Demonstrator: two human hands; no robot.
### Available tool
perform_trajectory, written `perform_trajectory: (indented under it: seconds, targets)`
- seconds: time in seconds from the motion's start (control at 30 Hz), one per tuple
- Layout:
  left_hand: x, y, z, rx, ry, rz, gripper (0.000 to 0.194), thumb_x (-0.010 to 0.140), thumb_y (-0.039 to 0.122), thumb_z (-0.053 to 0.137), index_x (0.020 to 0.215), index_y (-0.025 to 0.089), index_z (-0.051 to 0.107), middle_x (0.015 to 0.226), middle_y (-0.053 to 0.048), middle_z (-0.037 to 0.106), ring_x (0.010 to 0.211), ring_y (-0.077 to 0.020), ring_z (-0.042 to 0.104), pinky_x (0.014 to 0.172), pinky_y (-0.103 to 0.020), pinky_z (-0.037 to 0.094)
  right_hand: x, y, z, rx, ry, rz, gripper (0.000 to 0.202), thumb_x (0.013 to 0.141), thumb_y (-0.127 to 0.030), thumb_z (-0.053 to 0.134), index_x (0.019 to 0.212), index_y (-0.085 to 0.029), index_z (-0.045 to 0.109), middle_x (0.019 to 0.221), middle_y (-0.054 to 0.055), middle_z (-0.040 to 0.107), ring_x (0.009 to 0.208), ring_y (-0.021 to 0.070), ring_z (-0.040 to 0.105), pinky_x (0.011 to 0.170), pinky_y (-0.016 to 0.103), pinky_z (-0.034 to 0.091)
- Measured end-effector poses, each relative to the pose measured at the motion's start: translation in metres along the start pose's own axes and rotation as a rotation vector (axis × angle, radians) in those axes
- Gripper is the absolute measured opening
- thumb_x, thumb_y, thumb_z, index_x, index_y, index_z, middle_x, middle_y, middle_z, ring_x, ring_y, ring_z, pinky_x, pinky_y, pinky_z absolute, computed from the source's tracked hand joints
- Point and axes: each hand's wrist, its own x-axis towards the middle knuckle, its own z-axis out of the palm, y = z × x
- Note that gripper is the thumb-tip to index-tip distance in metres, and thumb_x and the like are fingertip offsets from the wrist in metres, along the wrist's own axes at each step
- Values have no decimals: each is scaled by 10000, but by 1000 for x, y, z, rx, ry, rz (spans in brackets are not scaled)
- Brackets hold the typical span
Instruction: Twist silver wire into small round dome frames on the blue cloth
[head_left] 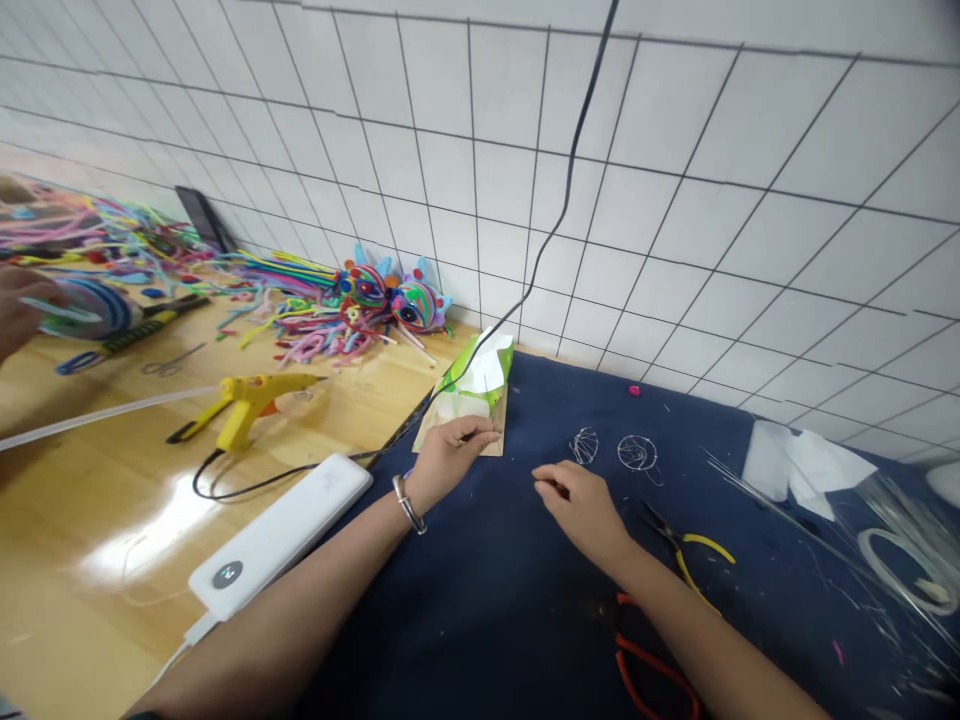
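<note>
My left hand [450,458], with a silver bangle at the wrist, is closed in a pinch over the lower edge of a green tissue pack [480,372] lying on a brown card [501,436]. Whatever is between its fingertips is too small to make out. To its right, my right hand [581,508] is also pinched above the dark blue cloth [480,590]; its fingertips hide anything they hold. Two small round wire frames [637,453] lie just beyond the right hand. Yellow-handled pliers [686,545] and a red-handled tool [652,665] lie beside and partly under my right forearm.
At left are a yellow glue gun [251,405], a white power bank [285,535], scissors [172,362] and many coloured pipe cleaners [307,300]. Another person's hand [19,310] is at the left edge. A black cable [559,215] hangs across. Wires [787,510] lie at right.
</note>
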Motion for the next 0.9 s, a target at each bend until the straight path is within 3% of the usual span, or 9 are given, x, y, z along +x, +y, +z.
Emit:
perform_trajectory:
  seconds: [0.1,0.27,0.4,0.53,0.73,0.9]
  targets:
    - [6,-6,-6,125,-22,39,153,776,282,530,822,170,624,804,-15,654,756,-144,588,710,-245,435,-23,8,-22,-55,-94,22,185,816,-198,450,880,-245,618,818,-8,595,759,127,553,717,249,417]
    - [7,-11,3,179,-93,33,77,780,235,509,770,180,561,754,12,638,689,-124,582,656,-228,423,-75,29,-51,-182,-186,62,210,856,-245,395,933,-250,591,872,13,597,801,142,569,752,280,442]
    - [6,-17,9,110,-147,-7,69,786,228,485,772,176,528,767,7,635,703,-124,586,671,-232,432,-117,46,-58,-263,-259,78,224,869,-286,381,979,-256,573,948,25,603,865,145,580,777,276,469]
    - [6,-23,11,63,-183,-24,62,779,187,465,757,169,520,750,2,626,722,-128,586,670,-235,434,-149,56,-52,-431,-208,31,255,845,-315,425,1049,-258,566,1021,42,603,926,176,582,797,310,492]
    - [5,-19,11,74,-194,4,66,780,184,459,750,168,516,754,3,623,697,-124,574,664,-240,429,-164,58,-47,-635,-118,-70,347,788,-366,502,1105,-242,567,1062,86,585,956,237,565,792,374,500]
    - [2,-19,14,109,-133,12,92,782,217,476,741,167,541,732,3,620,676,-127,565,654,-242,424,-162,51,-49,-664,-179,-24,378,807,-326,467,1177,-261,507,1176,80,518,1052,261,496,855,456,437]
